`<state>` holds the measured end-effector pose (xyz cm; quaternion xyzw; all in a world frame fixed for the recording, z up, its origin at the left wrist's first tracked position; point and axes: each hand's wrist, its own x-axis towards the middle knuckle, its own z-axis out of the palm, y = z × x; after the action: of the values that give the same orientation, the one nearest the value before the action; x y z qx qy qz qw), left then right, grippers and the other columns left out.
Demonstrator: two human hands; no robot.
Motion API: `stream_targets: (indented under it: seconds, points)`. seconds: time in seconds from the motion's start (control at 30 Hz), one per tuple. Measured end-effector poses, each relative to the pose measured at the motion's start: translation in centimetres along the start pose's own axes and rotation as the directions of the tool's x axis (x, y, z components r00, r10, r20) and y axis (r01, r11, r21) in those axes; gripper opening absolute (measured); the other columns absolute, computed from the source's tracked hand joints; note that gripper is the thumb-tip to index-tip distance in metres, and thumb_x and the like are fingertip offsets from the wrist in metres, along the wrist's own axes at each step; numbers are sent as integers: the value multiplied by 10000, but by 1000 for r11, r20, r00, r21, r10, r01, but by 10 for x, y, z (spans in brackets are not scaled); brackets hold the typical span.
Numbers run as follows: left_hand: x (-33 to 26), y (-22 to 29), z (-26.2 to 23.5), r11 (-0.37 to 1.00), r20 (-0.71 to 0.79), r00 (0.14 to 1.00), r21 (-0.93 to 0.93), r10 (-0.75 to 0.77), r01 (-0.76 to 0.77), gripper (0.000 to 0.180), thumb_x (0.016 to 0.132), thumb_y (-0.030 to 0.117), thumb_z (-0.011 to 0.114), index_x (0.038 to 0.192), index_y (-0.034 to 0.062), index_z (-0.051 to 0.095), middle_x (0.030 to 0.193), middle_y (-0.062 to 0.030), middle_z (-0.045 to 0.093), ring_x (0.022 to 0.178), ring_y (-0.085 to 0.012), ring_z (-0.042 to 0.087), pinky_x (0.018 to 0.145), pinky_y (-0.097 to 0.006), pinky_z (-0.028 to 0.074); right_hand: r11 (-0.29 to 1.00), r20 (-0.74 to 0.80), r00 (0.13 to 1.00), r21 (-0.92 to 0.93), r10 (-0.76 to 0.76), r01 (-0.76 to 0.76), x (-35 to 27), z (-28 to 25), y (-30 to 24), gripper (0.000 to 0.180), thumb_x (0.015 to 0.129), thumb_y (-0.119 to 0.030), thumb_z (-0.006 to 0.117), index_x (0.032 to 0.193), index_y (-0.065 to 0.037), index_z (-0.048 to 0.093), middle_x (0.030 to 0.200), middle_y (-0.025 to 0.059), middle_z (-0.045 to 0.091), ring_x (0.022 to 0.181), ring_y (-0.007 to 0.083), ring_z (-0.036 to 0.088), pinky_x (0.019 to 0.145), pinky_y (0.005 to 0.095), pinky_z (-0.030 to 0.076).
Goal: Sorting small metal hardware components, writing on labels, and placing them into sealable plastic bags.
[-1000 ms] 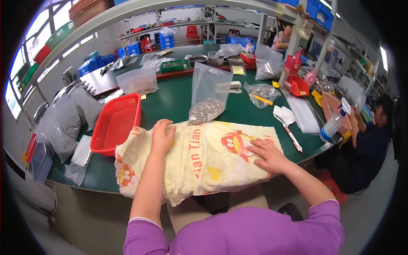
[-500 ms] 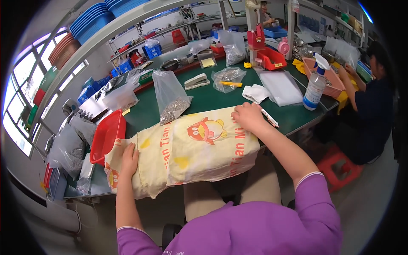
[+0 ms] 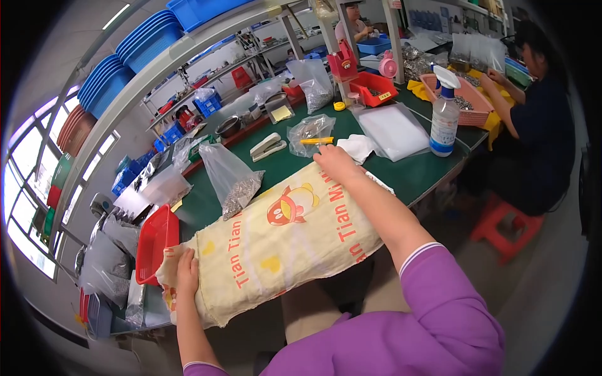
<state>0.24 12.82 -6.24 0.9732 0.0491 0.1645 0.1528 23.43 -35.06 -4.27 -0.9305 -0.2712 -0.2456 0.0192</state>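
Observation:
A pale yellow printed cloth (image 3: pixel 295 244) with a cartoon bird lies over the table's front edge, its near side hanging above my lap. My left hand (image 3: pixel 187 274) rests on its left end with the fingers extended together. At the far right edge of the cloth is my right hand (image 3: pixel 337 164), fingers reaching forward and partly bent. Just beyond its fingertips, a yellow pen-like tool (image 3: pixel 317 141) lies on a clear plastic bag (image 3: pixel 304 128). Whether the fingertips touch that tool I cannot tell. A white crumpled cloth (image 3: pixel 357 148) sits right of this hand.
A bag of small metal parts (image 3: pixel 239 193) leans behind the cloth. Around it are a red tray (image 3: pixel 157 244), a stapler (image 3: pixel 268 148), a spray bottle (image 3: pixel 444 119) and a clear plastic sheet stack (image 3: pixel 395 130). At the right, a co-worker (image 3: pixel 542 119) handles parts by a pink basket (image 3: pixel 467 116).
The view has swung, shifting the table to the left and tilting it. My right hand has moved forward toward the yellow tool. My left hand stays on the cloth's left end.

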Motion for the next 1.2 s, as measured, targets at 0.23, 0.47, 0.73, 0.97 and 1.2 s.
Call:
stream_targets:
  seconds: [0.23, 0.47, 0.73, 0.97, 1.2]
  points:
    - [-2, -8, -3, 1000, -30, 999, 2, -20, 21, 379, 918, 196, 461, 1255, 27, 509, 1334, -165, 469, 1260, -323, 405, 1066, -380, 299, 875, -335, 942, 449, -24, 181, -29, -55, -67, 331, 795, -128, 611, 1124, -106, 591, 1300, 129, 461, 1236, 309, 408, 1014, 400, 350]
    - [3, -4, -1, 999, -47, 999, -38, 1, -3, 367, 904, 179, 471, 1236, 35, 527, 1329, -155, 479, 1269, -311, 401, 1066, -372, 305, 688, 101, 904, 685, -416, 240, -90, -60, -67, 405, 805, -175, 638, 1199, -114, 570, 1320, 115, 459, 1232, 285, 426, 1022, 405, 353]
    - [-14, 9, -10, 997, -263, 963, 71, 55, -38, 251, 853, 128, 523, 1057, 17, 617, 1137, -159, 598, 1065, -325, 554, 931, -368, 432, 572, -830, 558, 466, 17, 675, -112, -230, -79, 229, 782, -7, 632, 1001, -75, 642, 947, 80, 630, 822, 228, 625, 687, 308, 505]
    - [-10, 20, 3, 995, -290, 955, 95, 67, -41, 165, 821, 116, 545, 931, 42, 642, 990, -126, 636, 945, -306, 594, 844, -374, 472, 717, -713, 573, 142, -404, 683, -169, -171, -102, 226, 674, -71, 651, 893, -128, 648, 748, -11, 576, 610, 109, 573, 537, 225, 456]
    - [-5, 12, -7, 995, -334, 941, 96, 59, -28, 184, 831, 127, 526, 943, 42, 644, 970, -142, 637, 929, -317, 598, 831, -372, 477, 776, -133, 987, 630, 95, 10, -121, -69, -63, 120, 761, -108, 593, 858, -51, 635, 911, 90, 621, 863, 278, 586, 776, 367, 480]
